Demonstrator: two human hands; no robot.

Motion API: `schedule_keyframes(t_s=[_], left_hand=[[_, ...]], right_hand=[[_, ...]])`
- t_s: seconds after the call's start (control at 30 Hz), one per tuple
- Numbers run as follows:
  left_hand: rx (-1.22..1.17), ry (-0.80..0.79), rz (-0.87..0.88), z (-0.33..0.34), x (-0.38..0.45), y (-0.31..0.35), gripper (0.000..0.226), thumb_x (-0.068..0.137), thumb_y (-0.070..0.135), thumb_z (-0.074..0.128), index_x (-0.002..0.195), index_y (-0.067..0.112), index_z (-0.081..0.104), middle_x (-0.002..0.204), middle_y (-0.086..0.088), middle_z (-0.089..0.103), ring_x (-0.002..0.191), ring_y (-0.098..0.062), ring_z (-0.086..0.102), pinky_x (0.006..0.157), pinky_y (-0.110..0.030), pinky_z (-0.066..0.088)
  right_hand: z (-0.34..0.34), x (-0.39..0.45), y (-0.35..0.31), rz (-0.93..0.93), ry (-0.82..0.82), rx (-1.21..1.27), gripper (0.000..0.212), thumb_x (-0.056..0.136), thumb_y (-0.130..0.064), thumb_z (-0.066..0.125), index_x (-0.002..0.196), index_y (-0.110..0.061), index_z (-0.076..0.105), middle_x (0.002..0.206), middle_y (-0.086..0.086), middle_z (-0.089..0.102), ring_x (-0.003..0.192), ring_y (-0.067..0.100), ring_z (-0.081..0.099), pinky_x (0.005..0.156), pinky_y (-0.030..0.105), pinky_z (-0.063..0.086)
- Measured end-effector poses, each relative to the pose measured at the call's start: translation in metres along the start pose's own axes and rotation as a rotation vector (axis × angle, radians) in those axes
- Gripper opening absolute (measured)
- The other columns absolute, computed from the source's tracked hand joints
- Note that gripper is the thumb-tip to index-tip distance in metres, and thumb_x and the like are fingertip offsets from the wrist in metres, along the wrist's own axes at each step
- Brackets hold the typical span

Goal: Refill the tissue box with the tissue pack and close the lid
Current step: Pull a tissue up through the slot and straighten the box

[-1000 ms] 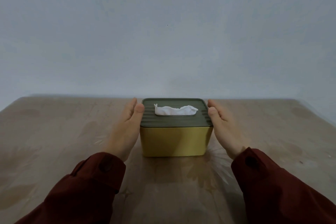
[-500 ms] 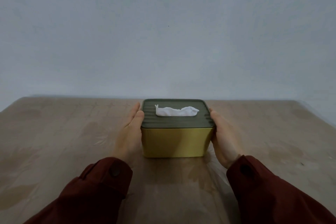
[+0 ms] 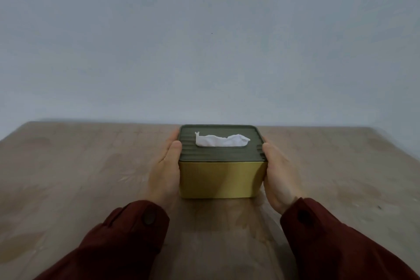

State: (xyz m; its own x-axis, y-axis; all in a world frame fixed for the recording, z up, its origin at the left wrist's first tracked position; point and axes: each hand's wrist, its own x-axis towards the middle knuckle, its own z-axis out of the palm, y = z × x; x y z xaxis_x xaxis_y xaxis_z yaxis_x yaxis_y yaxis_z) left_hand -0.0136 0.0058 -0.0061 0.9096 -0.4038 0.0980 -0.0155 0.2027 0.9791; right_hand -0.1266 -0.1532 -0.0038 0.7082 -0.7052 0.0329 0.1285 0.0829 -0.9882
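From the head view we see the tissue box [image 3: 221, 176] on the table [image 3: 79, 166], its lid [image 3: 221, 153] on and a tissue [image 3: 221, 140] poking out. Our left hand [image 3: 167, 168] and right hand [image 3: 278, 177] lie flat against its sides, clasping it between them.

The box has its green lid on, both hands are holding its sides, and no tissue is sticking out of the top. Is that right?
Not quite. The head view shows a white tissue poking up through the slot in the lid. The rest is right: the lid is on the box, with the left hand and right hand against its sides.
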Motion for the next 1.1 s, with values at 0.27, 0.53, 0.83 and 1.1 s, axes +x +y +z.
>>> schedule_keyframes(t_s=[0.27, 0.53, 0.83, 1.1], left_hand=[[-0.008, 0.031, 0.014, 0.001, -0.002, 0.001, 0.031, 0.091, 0.026, 0.041, 0.106, 0.045, 0.061, 0.125, 0.013, 0.060, 0.119, -0.010, 0.054, 0.110, -0.038, 0.035], [-0.011, 0.030, 0.024, 0.000, 0.000, -0.002, 0.031, 0.088, 0.028, 0.043, 0.106, 0.047, 0.061, 0.124, 0.016, 0.059, 0.119, -0.008, 0.053, 0.110, -0.037, 0.036], [0.013, 0.053, -0.025, 0.001, 0.000, -0.010, 0.055, 0.080, 0.048, 0.042, 0.132, 0.032, 0.048, 0.135, 0.006, 0.054, 0.121, -0.013, 0.050, 0.110, -0.041, 0.035], [-0.034, 0.051, -0.060, 0.004, -0.002, -0.010, 0.039, 0.077, 0.051, 0.042, 0.110, 0.045, 0.063, 0.121, 0.004, 0.065, 0.115, -0.019, 0.058, 0.105, -0.047, 0.040]], right_hand=[[0.001, 0.000, -0.001, -0.051, 0.023, -0.033, 0.048, 0.090, -0.023, 0.034, 0.137, -0.029, 0.035, 0.134, -0.014, 0.044, 0.109, 0.001, 0.050, 0.082, 0.018, 0.040], [0.002, -0.001, -0.002, -0.090, 0.046, -0.088, 0.044, 0.090, -0.020, 0.033, 0.130, -0.032, 0.046, 0.130, -0.013, 0.050, 0.112, 0.000, 0.049, 0.090, 0.021, 0.038], [0.007, -0.008, -0.001, 0.080, 0.172, -0.115, 0.034, 0.088, -0.037, 0.038, 0.087, -0.018, 0.066, 0.084, -0.002, 0.067, 0.073, 0.007, 0.061, 0.057, 0.025, 0.045], [0.009, -0.011, -0.006, 0.154, 0.228, -0.098, 0.036, 0.085, -0.039, 0.042, 0.072, -0.013, 0.063, 0.073, 0.003, 0.063, 0.071, 0.019, 0.056, 0.059, 0.032, 0.041]])
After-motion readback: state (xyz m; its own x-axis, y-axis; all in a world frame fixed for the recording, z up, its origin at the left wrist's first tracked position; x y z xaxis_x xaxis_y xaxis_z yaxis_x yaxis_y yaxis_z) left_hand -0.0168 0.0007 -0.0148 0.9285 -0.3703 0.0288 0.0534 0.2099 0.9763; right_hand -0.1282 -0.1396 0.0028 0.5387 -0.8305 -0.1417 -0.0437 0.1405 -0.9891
